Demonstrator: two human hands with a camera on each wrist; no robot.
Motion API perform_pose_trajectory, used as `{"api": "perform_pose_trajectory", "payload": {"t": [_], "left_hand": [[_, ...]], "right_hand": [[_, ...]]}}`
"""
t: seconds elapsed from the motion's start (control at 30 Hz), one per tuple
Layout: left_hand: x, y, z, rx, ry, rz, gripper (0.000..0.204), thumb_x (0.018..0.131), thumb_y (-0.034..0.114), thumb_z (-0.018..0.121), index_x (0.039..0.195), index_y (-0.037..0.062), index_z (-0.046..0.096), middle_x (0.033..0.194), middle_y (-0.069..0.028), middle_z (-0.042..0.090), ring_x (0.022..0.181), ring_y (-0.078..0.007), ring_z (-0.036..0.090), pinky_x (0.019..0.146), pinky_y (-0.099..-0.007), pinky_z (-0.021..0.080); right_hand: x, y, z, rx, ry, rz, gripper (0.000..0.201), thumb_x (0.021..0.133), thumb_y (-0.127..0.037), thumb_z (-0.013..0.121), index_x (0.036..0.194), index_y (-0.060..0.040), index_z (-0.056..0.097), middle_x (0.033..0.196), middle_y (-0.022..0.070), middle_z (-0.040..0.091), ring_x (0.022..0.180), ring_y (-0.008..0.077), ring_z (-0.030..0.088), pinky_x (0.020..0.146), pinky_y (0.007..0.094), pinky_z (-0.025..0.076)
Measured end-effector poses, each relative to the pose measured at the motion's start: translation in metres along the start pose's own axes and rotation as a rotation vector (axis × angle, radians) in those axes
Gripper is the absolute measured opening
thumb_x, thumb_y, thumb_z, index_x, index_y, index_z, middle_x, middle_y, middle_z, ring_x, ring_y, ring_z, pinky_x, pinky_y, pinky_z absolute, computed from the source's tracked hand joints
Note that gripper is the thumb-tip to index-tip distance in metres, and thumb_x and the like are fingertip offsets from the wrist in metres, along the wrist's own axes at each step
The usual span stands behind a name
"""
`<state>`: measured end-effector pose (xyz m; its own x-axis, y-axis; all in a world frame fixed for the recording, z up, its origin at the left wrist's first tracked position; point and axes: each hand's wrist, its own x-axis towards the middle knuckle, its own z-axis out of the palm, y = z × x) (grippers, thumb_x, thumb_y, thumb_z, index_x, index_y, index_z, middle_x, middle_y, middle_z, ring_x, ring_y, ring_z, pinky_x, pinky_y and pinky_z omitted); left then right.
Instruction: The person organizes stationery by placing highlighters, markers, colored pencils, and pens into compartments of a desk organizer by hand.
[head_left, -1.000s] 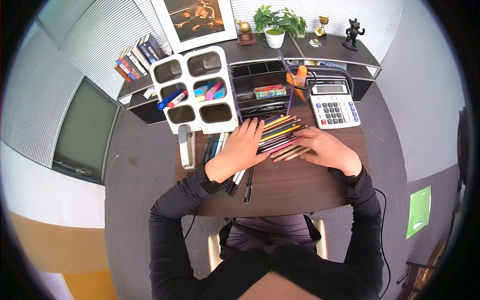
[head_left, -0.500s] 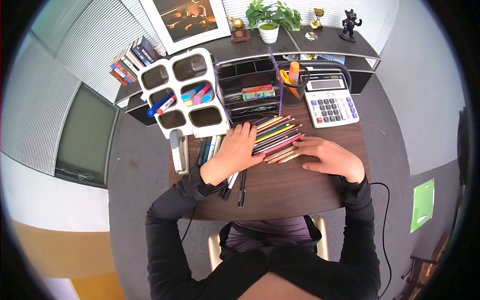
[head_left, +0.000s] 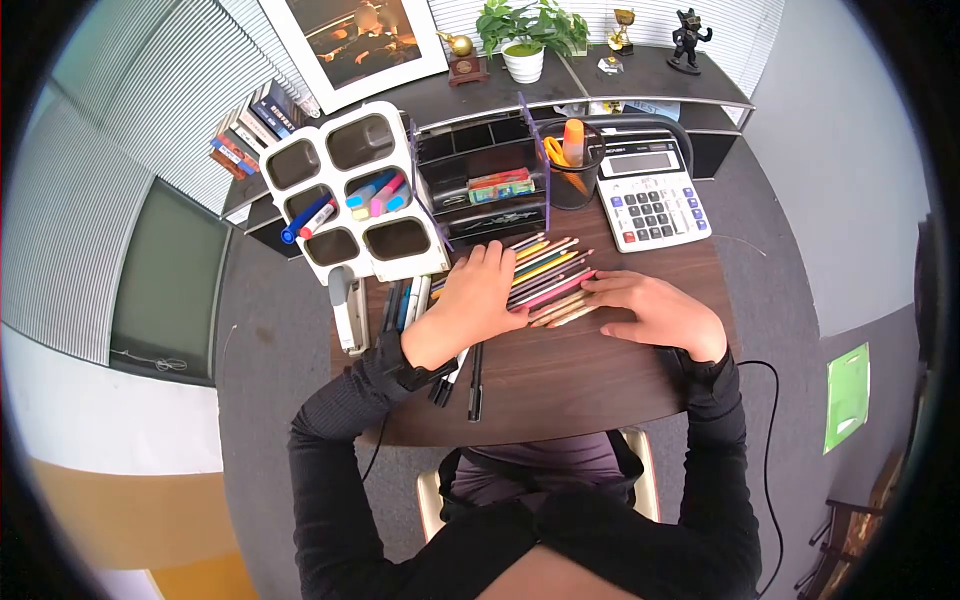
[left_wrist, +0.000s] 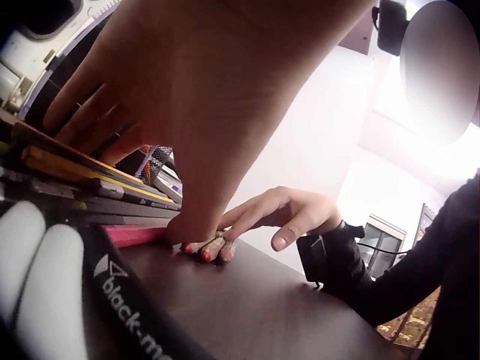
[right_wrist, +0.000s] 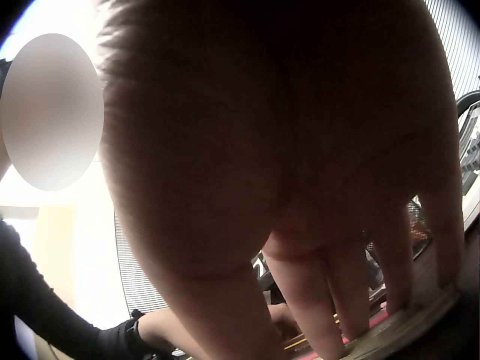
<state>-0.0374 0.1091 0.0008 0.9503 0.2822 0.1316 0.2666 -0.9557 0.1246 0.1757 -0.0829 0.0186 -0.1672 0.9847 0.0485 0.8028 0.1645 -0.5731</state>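
Observation:
A loose row of colored pencils (head_left: 550, 270) lies slantwise on the desk between the two hands. My left hand (head_left: 472, 300) lies over their left ends, palm down with fingers stretched forward. In the left wrist view its thumb tip comes down beside a pink pencil (left_wrist: 135, 235). The fingertips of my right hand (head_left: 655, 308) touch the right ends of the nearest, wood-toned pencils (head_left: 562, 311). Its thumb stands apart from them. Seen from the right wrist, the fingers (right_wrist: 300, 300) point straight down at the pencils. Black pens (head_left: 475, 390) and white pens (head_left: 419, 297) lie partly under the left forearm.
Left of the pencils are a stapler (head_left: 346, 318) and a white compartment holder (head_left: 342, 215) with markers. Behind them stand a black desk organizer (head_left: 478, 150), a mesh cup (head_left: 570, 185) with orange scissors and a glue stick, and a calculator (head_left: 655, 205). A plant (head_left: 523, 62) sits on the shelf.
The head view has turned, so the desk items appear farther left. My right hand has drawn back slightly from over the pencils to their near right ends. The left hand stays on them.

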Motion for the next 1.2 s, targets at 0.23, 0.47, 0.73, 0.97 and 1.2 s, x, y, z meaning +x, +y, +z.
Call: {"api": "perform_pose_trajectory", "payload": {"t": [0.23, 0.47, 0.73, 0.97, 1.2], "left_hand": [[0.006, -0.010, 0.005, 0.014, 0.007, 0.080, 0.088, 0.067, 0.038, 0.081, 0.133, -0.0076, 0.047, 0.111, -0.0218, 0.050, 0.107, -0.0381, 0.055, 0.090, -0.0441, 0.051], [0.010, -0.023, 0.011, -0.262, -0.092, 0.053, 0.090, 0.067, 0.036, 0.082, 0.138, -0.0045, 0.044, 0.115, -0.0221, 0.048, 0.110, -0.0406, 0.053, 0.094, -0.0461, 0.046], [0.020, -0.016, 0.005, -0.156, -0.134, 0.059, 0.072, 0.068, 0.029, 0.079, 0.123, -0.0065, 0.049, 0.113, -0.0220, 0.049, 0.108, -0.0409, 0.054, 0.093, -0.0458, 0.048], [0.026, -0.018, 0.008, -0.257, -0.215, -0.003, 0.068, 0.063, 0.023, 0.081, 0.115, -0.0075, 0.048, 0.109, -0.0237, 0.051, 0.106, -0.0422, 0.054, 0.090, -0.0474, 0.048], [0.024, -0.015, 0.016, -0.246, -0.120, 0.067, 0.061, 0.063, 0.017, 0.082, 0.109, -0.0050, 0.049, 0.108, -0.0237, 0.055, 0.107, -0.0418, 0.056, 0.091, -0.0466, 0.049]], "right_hand": [[-0.002, 0.002, 0.002, 0.019, 0.019, -0.013, 0.040, 0.082, -0.016, 0.072, 0.119, -0.0017, 0.069, 0.135, 0.0174, 0.061, 0.131, 0.0342, 0.052, 0.110, 0.0430, 0.042], [-0.004, 0.008, 0.000, 0.065, 0.006, 0.000, 0.039, 0.083, -0.019, 0.074, 0.117, -0.0015, 0.070, 0.135, 0.0171, 0.060, 0.128, 0.0346, 0.053, 0.109, 0.0422, 0.042], [-0.002, 0.010, 0.000, 0.081, -0.002, 0.012, 0.039, 0.082, -0.019, 0.075, 0.116, -0.0016, 0.070, 0.136, 0.0162, 0.060, 0.128, 0.0345, 0.053, 0.109, 0.0418, 0.042], [-0.003, 0.011, 0.000, 0.076, 0.000, 0.005, 0.038, 0.083, -0.021, 0.075, 0.116, -0.0017, 0.070, 0.135, 0.0176, 0.060, 0.129, 0.0349, 0.053, 0.109, 0.0417, 0.041], [-0.003, 0.009, -0.001, 0.076, 0.003, 0.012, 0.037, 0.084, -0.022, 0.074, 0.115, -0.0020, 0.071, 0.134, 0.0181, 0.061, 0.128, 0.0350, 0.053, 0.109, 0.0416, 0.042]]}}
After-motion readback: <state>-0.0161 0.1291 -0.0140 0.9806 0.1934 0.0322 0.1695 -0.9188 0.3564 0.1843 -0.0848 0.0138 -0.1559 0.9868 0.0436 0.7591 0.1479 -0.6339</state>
